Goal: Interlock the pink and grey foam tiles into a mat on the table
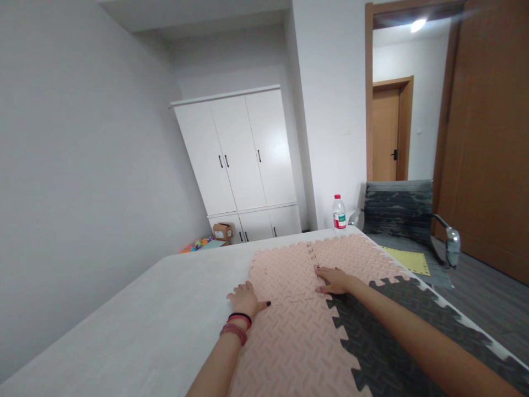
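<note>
Several pink foam mat tiles [285,336] lie joined on the white table, with their jigsaw edges meeting. A dark grey foam tile [384,331] lies against them on the right, under my right forearm. My left hand [246,300] rests at the left edge of the pink tiles, fingers spread and thumb on the foam near a seam. My right hand [333,279] lies on the pink tiles where the seams cross, its fingers stretched out over the joint. Neither hand holds anything.
A bottle with a red cap [339,214] stands at the table's far edge. Beyond the right edge is a dark chair [397,209] with a yellow foam tile [409,261] on its seat. A white cabinet [239,160] and a cardboard box [223,231] are behind the white table [165,314].
</note>
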Action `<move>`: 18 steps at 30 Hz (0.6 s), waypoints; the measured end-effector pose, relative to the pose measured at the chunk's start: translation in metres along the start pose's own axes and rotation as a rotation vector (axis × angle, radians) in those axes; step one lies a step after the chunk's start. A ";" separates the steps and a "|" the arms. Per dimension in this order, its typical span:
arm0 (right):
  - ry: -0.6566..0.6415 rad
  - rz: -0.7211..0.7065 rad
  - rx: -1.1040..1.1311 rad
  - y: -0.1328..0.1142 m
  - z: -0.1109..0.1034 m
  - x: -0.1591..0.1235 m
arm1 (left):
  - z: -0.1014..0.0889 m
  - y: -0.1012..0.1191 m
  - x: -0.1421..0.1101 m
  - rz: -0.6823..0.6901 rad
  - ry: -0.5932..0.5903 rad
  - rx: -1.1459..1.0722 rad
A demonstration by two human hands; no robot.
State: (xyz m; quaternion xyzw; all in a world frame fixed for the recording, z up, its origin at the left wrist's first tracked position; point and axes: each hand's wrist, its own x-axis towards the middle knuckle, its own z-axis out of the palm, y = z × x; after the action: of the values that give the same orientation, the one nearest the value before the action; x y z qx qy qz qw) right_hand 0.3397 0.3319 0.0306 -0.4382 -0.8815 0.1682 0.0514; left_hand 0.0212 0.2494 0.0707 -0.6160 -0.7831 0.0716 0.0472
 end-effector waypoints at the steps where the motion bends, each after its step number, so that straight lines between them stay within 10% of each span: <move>1: 0.000 -0.009 -0.001 0.002 -0.002 0.001 | 0.000 0.000 -0.001 -0.018 -0.007 0.007; 18: 0.167 0.035 -0.088 0.034 -0.003 0.026 | -0.024 0.000 0.018 0.019 -0.186 0.050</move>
State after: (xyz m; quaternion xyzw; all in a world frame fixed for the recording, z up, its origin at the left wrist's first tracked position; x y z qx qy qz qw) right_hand 0.3506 0.3719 0.0199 -0.4678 -0.8730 0.0929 0.1023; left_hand 0.0208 0.2685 0.0937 -0.6128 -0.7761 0.1482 -0.0110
